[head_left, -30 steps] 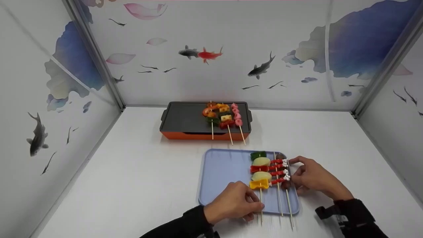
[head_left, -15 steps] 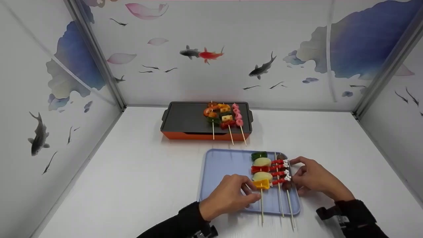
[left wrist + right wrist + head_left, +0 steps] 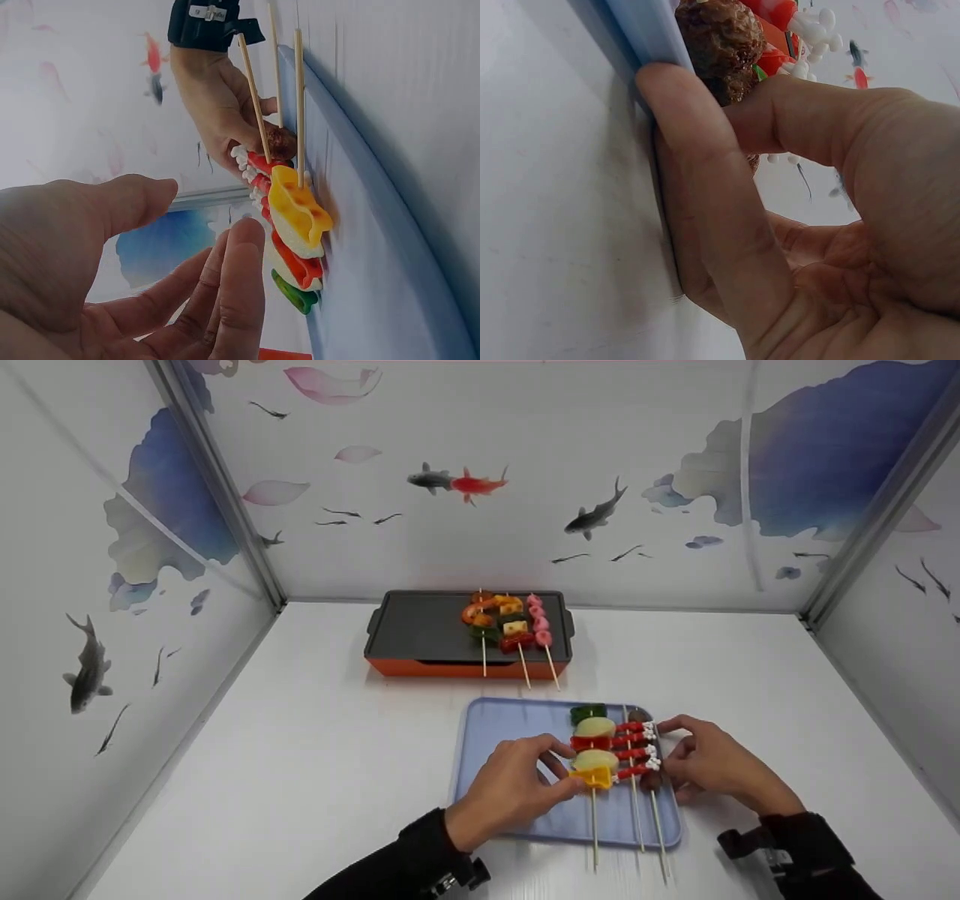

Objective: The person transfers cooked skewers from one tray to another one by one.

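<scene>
My left hand point(image 3: 514, 784) hovers at the left side of a vegetable skewer point(image 3: 594, 763), thumb and fingers spread apart near its yellow pepper piece point(image 3: 296, 206). In the left wrist view a gap separates them from the food. That skewer also carries pale oval slices, red and green pieces. Beside it on the blue tray point(image 3: 517, 727) lie a skewer of red, white-tipped pieces point(image 3: 631, 753) and one of brown meatballs point(image 3: 716, 41), partly covered by the others. My right hand point(image 3: 716, 761) grips the tray's right rim, a finger outside and the thumb by the meatballs.
An orange grill point(image 3: 420, 626) with a black plate stands behind the tray. Across its right half lie a shrimp skewer point(image 3: 480, 615), a mixed skewer point(image 3: 514, 627) and a pink-ball skewer point(image 3: 538, 622), sticks over the front edge. Printed walls enclose the white table.
My left hand has moved up and left, from the vegetable skewer's stick to beside its yellow piece, its fingers spreading. The right hand stays at the tray's rim.
</scene>
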A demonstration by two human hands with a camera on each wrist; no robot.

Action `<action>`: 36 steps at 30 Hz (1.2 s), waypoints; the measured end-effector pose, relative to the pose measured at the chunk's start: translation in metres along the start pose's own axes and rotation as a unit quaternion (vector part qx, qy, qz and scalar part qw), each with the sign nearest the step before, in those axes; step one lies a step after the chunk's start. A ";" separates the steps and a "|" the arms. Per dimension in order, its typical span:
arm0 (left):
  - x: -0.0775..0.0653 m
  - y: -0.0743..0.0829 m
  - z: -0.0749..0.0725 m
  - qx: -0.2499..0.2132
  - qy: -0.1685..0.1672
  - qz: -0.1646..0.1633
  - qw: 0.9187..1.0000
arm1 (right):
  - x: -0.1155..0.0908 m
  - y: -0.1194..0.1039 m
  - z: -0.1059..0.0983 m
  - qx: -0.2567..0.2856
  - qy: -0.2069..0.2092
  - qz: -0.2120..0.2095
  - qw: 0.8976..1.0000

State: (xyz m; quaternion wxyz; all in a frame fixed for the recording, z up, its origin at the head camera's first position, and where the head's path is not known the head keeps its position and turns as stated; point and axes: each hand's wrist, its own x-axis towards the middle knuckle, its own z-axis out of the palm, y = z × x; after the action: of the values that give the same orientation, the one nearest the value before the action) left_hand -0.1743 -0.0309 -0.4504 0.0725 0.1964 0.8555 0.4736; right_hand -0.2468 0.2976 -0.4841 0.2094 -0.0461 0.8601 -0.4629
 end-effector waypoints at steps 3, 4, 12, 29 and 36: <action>0.003 0.000 -0.005 0.017 0.023 0.006 1.000 | 0.000 -0.001 0.000 0.003 0.000 0.000 1.000; 0.004 0.000 -0.007 0.023 0.031 0.008 0.999 | 0.000 -0.001 0.000 0.003 0.000 0.000 1.000; 0.007 -0.002 -0.018 0.070 0.092 0.033 0.993 | 0.000 0.001 0.000 0.002 -0.001 0.004 1.000; 0.022 -0.012 -0.043 0.169 0.230 0.056 0.957 | 0.001 -0.001 0.001 0.010 -0.002 0.001 1.000; 0.032 -0.019 -0.052 0.180 0.260 0.031 0.948 | 0.001 0.001 0.001 0.005 0.008 0.013 1.000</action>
State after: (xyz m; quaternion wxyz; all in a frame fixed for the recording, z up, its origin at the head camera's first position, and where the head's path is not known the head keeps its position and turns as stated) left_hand -0.2244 -0.0670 -0.4361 -0.2038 0.1026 0.9091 0.3485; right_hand -0.2472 0.2972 -0.4856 0.2083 -0.0303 0.8598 -0.4652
